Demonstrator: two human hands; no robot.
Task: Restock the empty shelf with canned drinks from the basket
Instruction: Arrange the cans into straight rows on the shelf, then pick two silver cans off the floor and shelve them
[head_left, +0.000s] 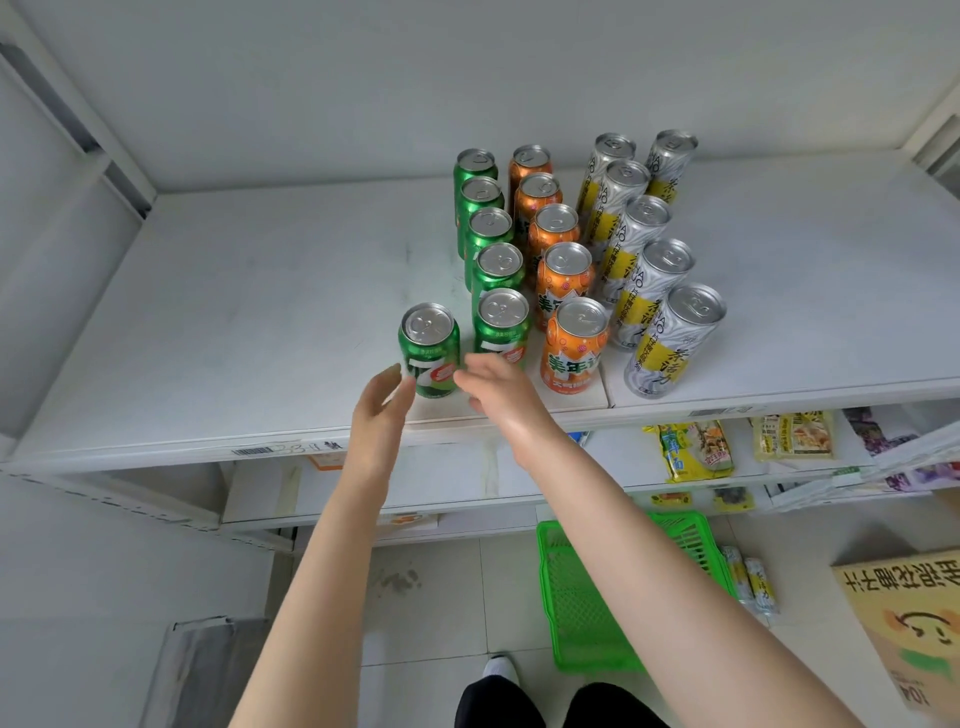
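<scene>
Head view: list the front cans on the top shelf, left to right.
lone green can → front green can of the row → front orange can → front silver-and-yellow can

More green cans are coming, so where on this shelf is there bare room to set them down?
The widest bare patch of shelf lies left of the green row, behind the lone green can. Another lies right of the silver cans. The middle is crowded: the orange row stands tight between them.

Both arms stretched forward — left hand (382, 402) fingers straight, right hand (493, 384) fingers loosely curled.
</scene>
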